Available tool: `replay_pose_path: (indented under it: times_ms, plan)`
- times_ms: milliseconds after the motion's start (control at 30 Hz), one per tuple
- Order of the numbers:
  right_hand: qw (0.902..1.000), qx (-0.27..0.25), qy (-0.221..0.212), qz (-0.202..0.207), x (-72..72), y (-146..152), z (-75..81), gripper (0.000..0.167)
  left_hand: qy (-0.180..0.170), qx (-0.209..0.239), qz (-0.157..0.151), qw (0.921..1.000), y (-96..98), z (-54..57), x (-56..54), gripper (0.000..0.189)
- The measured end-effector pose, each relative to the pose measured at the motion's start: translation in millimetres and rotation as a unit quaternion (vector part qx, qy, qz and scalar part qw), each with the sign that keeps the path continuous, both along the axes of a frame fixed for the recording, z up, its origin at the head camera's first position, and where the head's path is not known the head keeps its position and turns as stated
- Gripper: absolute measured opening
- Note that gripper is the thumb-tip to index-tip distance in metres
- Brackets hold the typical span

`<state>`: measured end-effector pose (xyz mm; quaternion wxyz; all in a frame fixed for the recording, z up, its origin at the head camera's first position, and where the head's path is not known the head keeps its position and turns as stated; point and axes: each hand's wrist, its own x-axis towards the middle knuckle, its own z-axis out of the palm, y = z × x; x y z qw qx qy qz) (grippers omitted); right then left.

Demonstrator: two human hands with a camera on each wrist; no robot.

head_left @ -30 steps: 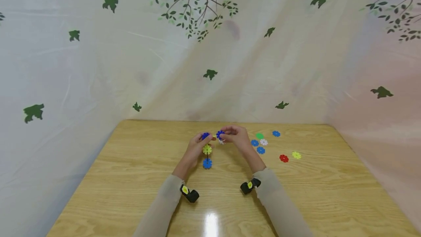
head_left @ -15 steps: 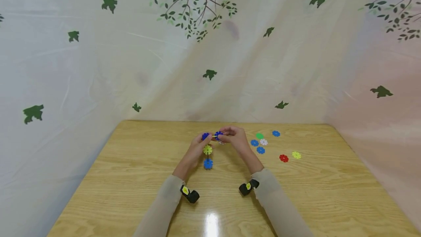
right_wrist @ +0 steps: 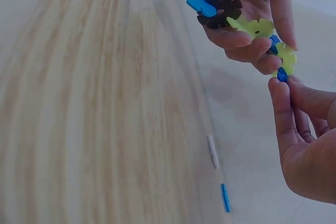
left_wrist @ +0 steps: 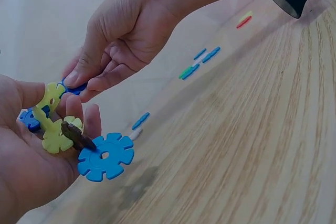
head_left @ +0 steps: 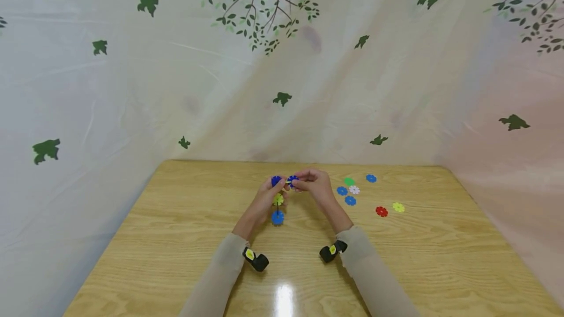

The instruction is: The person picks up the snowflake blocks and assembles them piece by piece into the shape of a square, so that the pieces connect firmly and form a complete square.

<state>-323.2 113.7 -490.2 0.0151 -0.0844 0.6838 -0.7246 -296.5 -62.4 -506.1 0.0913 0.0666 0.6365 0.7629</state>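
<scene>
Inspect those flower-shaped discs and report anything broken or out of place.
Nothing stands out. The chain of discs in the left hand shows no visible break, though part of it is hidden. The right hand pinches a dark blue disc at one end. The loose discs lie flat on the table.

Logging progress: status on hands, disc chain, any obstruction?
Left hand holds flower-disc chain. Right hand pinches dark blue disc at its end. Loose discs right, clear of hands.
</scene>
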Motion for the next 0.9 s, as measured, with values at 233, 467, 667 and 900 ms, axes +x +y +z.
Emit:
replay_pose_path:
  times_ms: [233, 467, 667, 900]
  plan:
    - [0.9999, -0.011, 0.004, 0.001, 0.3, 0.1, 0.4, 0.023, -0.012, 0.036, 0.002, 0.9993, 1.4, 2.4, 1.3, 0.028]
    - [0.9998, -0.017, 0.004, -0.002, 1.6, -0.4, 1.1, 0.024, -0.002, 0.065, -0.005, 0.9979, 2.0, 3.4, 3.6, 0.020]
    - [0.9997, -0.023, 0.005, -0.002, 2.4, -0.7, 2.5, 0.024, 0.005, 0.078, -0.012, 0.9969, 1.7, 0.7, 2.1, 0.017]
    - [0.9996, -0.027, 0.007, 0.005, 1.8, 0.8, 3.1, 0.024, 0.005, 0.093, -0.036, 0.9950, -0.2, -0.6, 0.3, 0.016]
